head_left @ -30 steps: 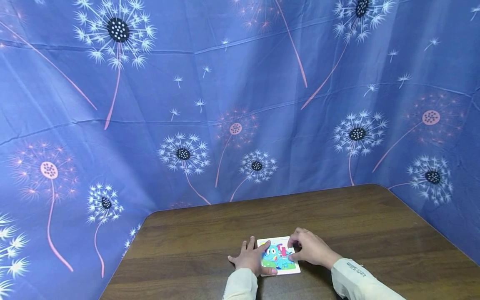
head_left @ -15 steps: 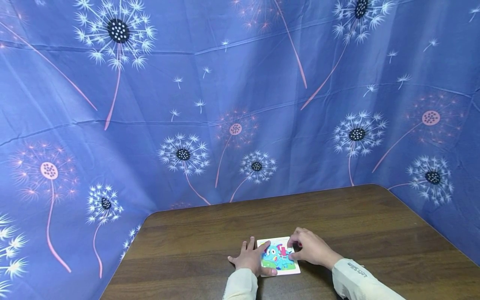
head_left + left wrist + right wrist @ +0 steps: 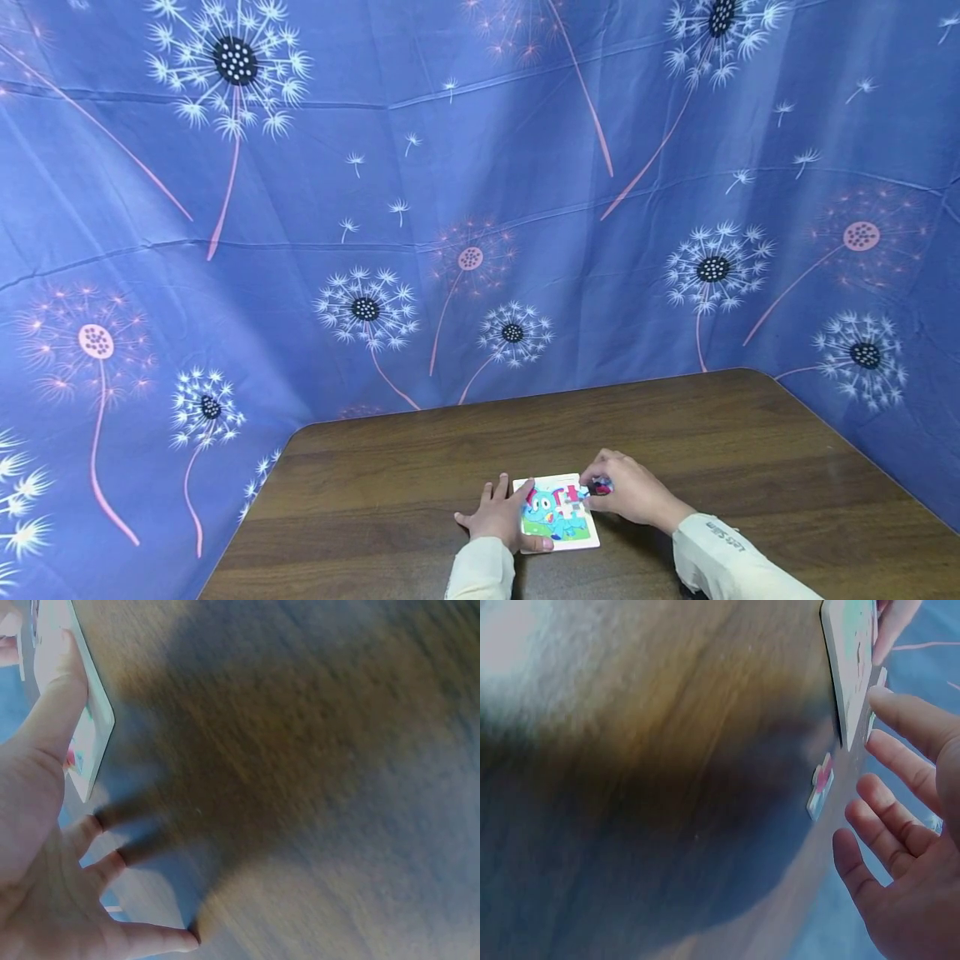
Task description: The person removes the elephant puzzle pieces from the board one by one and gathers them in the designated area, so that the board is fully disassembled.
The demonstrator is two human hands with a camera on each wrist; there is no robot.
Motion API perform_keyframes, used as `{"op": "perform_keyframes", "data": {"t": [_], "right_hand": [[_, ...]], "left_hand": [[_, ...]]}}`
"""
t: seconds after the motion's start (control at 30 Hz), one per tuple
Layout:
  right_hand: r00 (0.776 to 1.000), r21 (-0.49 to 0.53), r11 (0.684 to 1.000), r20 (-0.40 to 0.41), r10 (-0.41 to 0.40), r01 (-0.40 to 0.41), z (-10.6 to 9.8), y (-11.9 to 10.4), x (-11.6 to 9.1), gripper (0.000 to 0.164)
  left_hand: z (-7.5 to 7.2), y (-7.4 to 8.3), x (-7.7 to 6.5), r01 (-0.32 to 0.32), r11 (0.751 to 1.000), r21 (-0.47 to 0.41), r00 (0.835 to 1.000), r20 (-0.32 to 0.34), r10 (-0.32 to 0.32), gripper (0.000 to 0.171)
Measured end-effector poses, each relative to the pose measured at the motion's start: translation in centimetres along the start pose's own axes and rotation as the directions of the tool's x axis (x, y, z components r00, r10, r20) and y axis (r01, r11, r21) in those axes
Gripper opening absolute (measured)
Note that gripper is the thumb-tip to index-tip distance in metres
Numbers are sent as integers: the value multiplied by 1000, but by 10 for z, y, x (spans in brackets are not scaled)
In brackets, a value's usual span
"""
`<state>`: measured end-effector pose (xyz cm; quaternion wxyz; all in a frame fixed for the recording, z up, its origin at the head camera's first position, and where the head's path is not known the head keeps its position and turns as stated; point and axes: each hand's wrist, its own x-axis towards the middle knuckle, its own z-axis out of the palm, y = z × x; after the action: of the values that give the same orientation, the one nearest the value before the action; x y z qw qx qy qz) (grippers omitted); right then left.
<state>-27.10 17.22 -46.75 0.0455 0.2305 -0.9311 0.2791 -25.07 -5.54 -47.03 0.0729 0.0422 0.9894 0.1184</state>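
A square jigsaw puzzle point(image 3: 557, 517) with a blue cartoon animal lies on the table; a pale gap shows at the right of its picture. My left hand point(image 3: 493, 518) rests spread at its left side, with the thumb and a finger over the frame. At the right edge, my right hand point(image 3: 633, 492) pinches a puzzle piece point(image 3: 871, 724) between thumb and forefinger, its other fingers loosely bent. In the right wrist view a loose puzzle piece point(image 3: 822, 786), partly red, lies near the board, below that hand.
The brown wooden table point(image 3: 420, 467) extends around the puzzle. Behind it and at its sides hangs a blue cloth point(image 3: 570, 275) with a dandelion print.
My right hand has shifted slightly right, off the puzzle's edge, with a piece between its fingertips. A gap now shows in the picture, and a coloured piece under the palm. The left hand stays put.
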Motion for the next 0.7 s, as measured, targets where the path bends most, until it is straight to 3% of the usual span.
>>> {"op": "perform_keyframes", "data": {"t": [0.7], "right_hand": [[1000,-16,1000,-29,-1,1,-20,22,-6,26]], "left_hand": [[1,-1,2,-2,1000,-11,1000,-5,2,92]]}}
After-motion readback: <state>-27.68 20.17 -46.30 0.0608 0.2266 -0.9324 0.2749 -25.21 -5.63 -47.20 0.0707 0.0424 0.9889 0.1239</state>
